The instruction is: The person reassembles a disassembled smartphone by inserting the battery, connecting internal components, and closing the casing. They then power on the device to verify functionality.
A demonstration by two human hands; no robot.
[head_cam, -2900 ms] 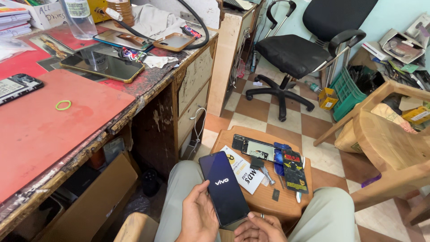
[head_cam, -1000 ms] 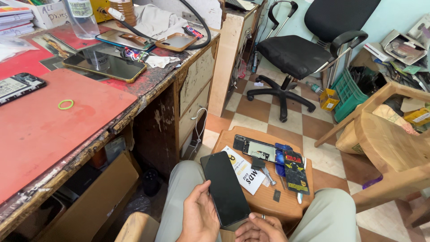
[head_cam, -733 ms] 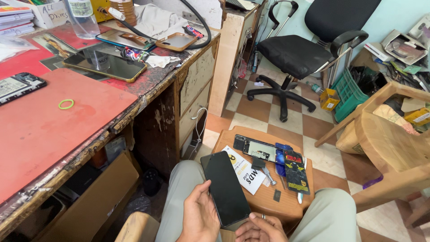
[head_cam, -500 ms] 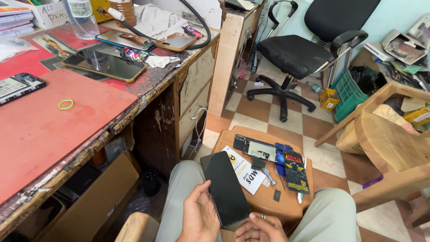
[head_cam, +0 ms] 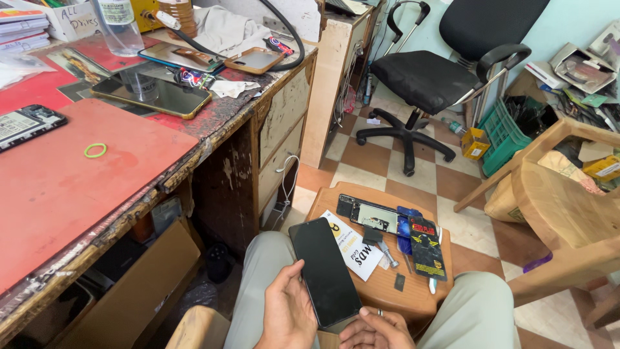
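A worn red desk (head_cam: 77, 187) filled the left. On it lay a green rubber band (head_cam: 95, 150) and, farther back, a dark phone (head_cam: 152, 95) (gold-edged). Right of the desk stood a black office chair (head_cam: 445, 71); nearer, a small wooden stool (head_cam: 387, 291) bore an opened phone (head_cam: 367, 214).

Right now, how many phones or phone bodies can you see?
5, maybe more hidden: a dark-screened phone in the left hand, an opened phone on the wooden stool, three on the desk at and.
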